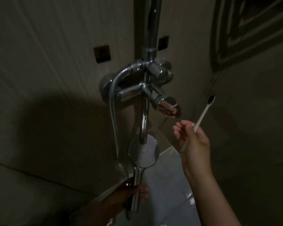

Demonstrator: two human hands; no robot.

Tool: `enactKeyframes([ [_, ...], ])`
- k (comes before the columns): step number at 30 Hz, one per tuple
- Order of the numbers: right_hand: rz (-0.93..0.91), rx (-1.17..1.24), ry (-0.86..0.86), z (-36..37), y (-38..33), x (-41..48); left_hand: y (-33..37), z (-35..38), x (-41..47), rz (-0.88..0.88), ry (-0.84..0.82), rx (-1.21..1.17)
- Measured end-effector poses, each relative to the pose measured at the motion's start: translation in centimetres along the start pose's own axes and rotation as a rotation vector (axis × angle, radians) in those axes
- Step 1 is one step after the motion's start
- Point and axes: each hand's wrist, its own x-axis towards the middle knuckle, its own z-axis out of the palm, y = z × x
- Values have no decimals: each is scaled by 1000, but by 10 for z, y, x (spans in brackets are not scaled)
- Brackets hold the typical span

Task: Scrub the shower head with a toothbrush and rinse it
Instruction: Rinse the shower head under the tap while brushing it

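Left hand point(129, 193) grips shower head point(144, 152) at 6 o'clock; right hand point(194, 144) pinches toothbrush point(203, 115), 3 o'clock. Risk: loose pinch, it drops.

I see a chrome mixer valve point(134, 93) on a tiled wall point(47, 46), riser pipe point(152, 22) above, curved spout point(144, 126) below. Two dark square inlays point(102, 53) flank the pipe; a patterned panel point(252, 26) sits upper right.

Shower head point(145, 154) beneath spout point(144, 124); toothbrush point(203, 113) nearby
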Motion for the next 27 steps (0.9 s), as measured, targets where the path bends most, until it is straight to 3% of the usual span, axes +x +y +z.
enactKeyframes([
  [9, -39, -127, -90, 16, -33, -3, 34, 20, -6, 31, -60, -31],
  [27, 95, -19, 21, 27, -43, -33, 71, 40, -18, 59, -24, -35],
])
